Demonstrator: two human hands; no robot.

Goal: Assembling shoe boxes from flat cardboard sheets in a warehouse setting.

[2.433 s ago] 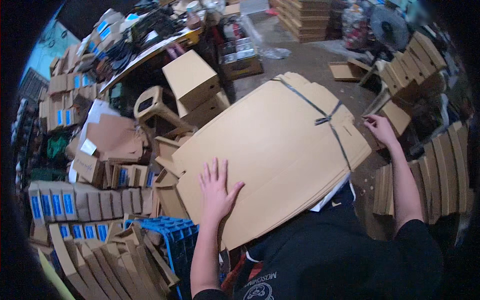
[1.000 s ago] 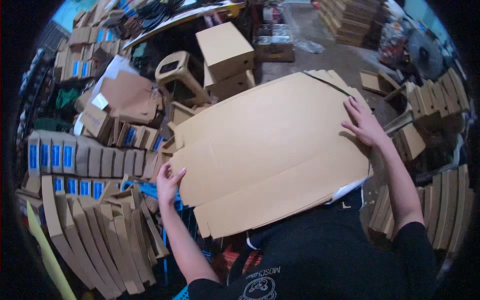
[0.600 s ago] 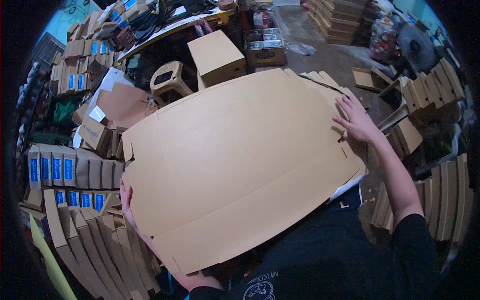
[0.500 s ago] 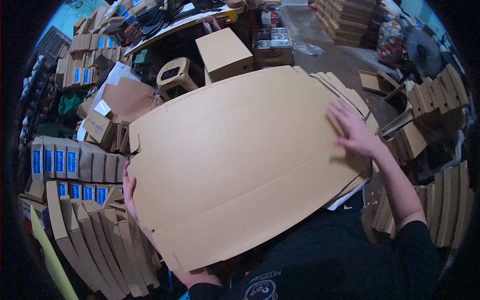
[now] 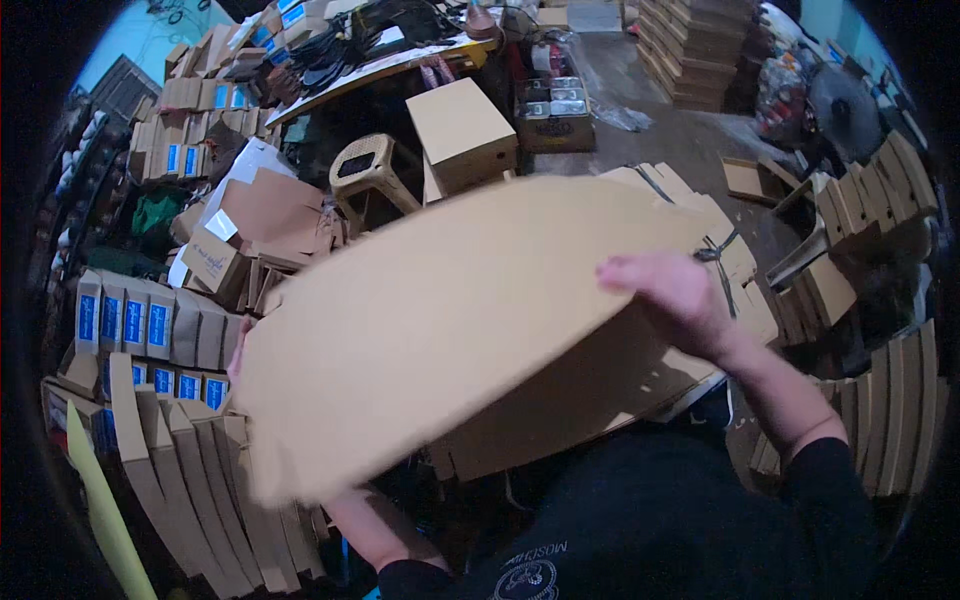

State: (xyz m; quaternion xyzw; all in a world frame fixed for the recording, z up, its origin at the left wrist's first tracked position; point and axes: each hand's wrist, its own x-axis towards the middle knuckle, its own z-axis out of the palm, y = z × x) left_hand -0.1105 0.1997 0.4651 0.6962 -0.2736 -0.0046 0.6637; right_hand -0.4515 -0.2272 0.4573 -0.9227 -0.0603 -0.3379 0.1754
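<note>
A large tan cardboard sheet (image 5: 440, 310) spans the middle, tilted and blurred by motion. At its left edge, fingertips of my left hand (image 5: 238, 355) wrap round the side; the palm is hidden beneath the sheet. My right hand (image 5: 672, 292) is closed on the sheet's near right edge, fingers on top. Underneath lies a pile of flat cardboard blanks (image 5: 560, 415), partly in the sheet's shadow. A dark strap (image 5: 715, 253) runs across the pile at its right end.
Standing box pieces (image 5: 185, 490) crowd the left, by boxes with blue labels (image 5: 120, 320). Beyond the sheet are a plastic stool (image 5: 375, 180) and a closed carton (image 5: 462, 125). More folded boxes (image 5: 885, 410) line the right, below a fan (image 5: 845, 110).
The sheet's near right edge has lifted off the pile, uncovering blanks beneath. My right hand has gone from lying flat on top to gripping that edge. The left hand still holds the left side.
</note>
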